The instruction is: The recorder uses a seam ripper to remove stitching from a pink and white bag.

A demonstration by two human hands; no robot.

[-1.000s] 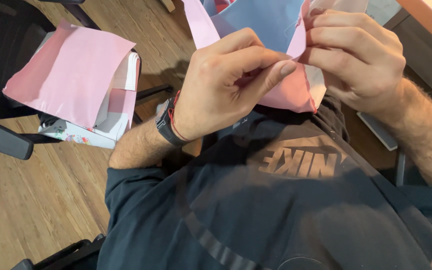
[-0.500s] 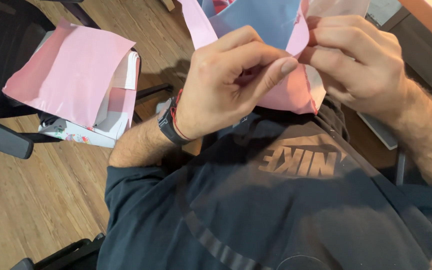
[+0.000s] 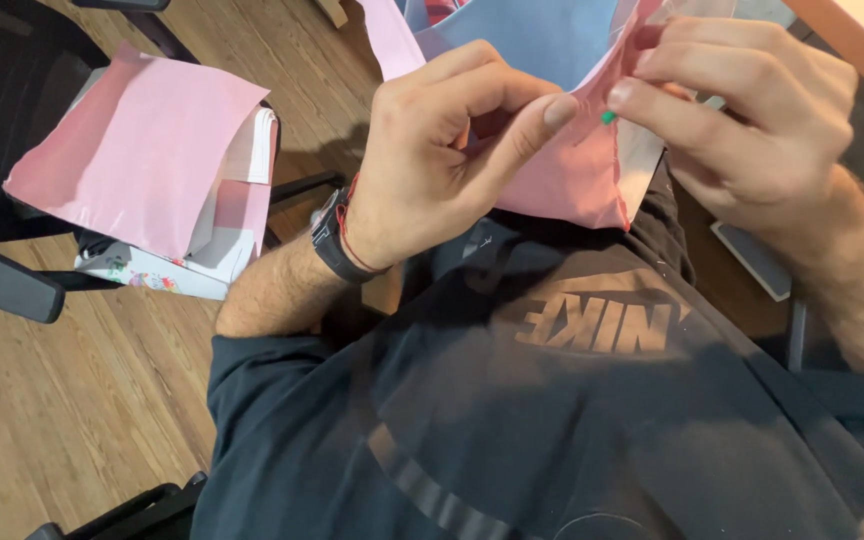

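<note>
The soft pink fabric piece [image 3: 572,170], layered against a smooth blue fabric panel [image 3: 522,35], sits up at chest height, above the lap. The left hand [image 3: 432,160] pinches its edge between thumb and forefinger; the right hand [image 3: 752,110] is closed on what looks like a green-headed pin [image 3: 607,117], though it's tiny. A slip could prick a fingertip, or let the limp layers shift apart. Farther left, a flat pink sheet [image 3: 142,150] lies on a black chair [image 3: 12,285].

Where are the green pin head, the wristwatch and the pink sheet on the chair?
green pin head [image 3: 607,117], head view, its round tip.
wristwatch [image 3: 330,238], head view, the dark band.
pink sheet on the chair [image 3: 137,150], head view, mid-surface.
</note>
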